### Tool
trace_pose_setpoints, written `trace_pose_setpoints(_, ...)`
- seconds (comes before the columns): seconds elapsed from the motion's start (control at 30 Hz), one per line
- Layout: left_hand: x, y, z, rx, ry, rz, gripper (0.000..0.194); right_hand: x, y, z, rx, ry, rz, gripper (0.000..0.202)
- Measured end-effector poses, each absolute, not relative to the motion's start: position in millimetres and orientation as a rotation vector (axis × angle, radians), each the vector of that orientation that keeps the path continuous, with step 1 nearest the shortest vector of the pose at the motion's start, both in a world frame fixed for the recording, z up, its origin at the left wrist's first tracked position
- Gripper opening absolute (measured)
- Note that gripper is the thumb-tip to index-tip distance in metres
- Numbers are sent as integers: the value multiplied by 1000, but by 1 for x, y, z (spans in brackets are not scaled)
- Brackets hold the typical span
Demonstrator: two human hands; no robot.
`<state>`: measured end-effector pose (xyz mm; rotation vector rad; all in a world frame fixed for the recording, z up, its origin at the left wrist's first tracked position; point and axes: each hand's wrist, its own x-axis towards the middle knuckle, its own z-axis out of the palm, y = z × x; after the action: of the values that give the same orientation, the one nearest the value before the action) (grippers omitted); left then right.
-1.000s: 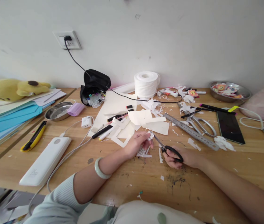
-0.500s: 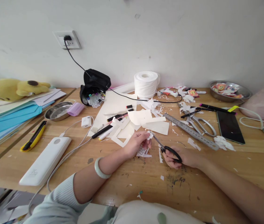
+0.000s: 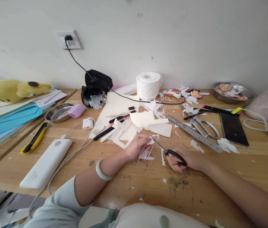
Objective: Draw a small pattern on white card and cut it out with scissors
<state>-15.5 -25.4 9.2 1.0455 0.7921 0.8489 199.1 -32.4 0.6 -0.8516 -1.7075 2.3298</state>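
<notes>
Between the fingertips of my left hand (image 3: 139, 146) is a small piece of white paper (image 3: 150, 140) with black line drawing on it. My right hand (image 3: 178, 160) grips the black handles of a pair of scissors (image 3: 176, 156). Their metal blades point up and left and meet the small paper beside my left fingertips. Under my left hand, another drawn paper piece (image 3: 144, 154) lies on the wooden table (image 3: 129, 193). Loose white paper strips lie beyond my hands, partly over a larger cream sheet (image 3: 117, 106).
A steel ruler (image 3: 193, 133), larger scissors (image 3: 206, 128) and a dark phone (image 3: 234, 129) lie at the right. Behind stand a white roll (image 3: 148, 87) and a black marker case (image 3: 97, 87). At the left are a power bank (image 3: 46, 163), a yellow cutter (image 3: 34, 138) and a metal dish (image 3: 60, 113).
My right hand and the scissors have shifted slightly to the right, and the blades lie at a slightly different angle against the small paper. My left hand has barely moved.
</notes>
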Motion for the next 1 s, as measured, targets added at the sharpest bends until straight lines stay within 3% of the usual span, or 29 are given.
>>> trace_pose_setpoints(0.73,-11,-22,7,1035,873,966,19,190,-37,7,-834,-1473,2253,52)
trace_pose_setpoints(1.0,-9,-20,5,1056,937,1053,25,192,-35,5,-890,-1526,2306,50)
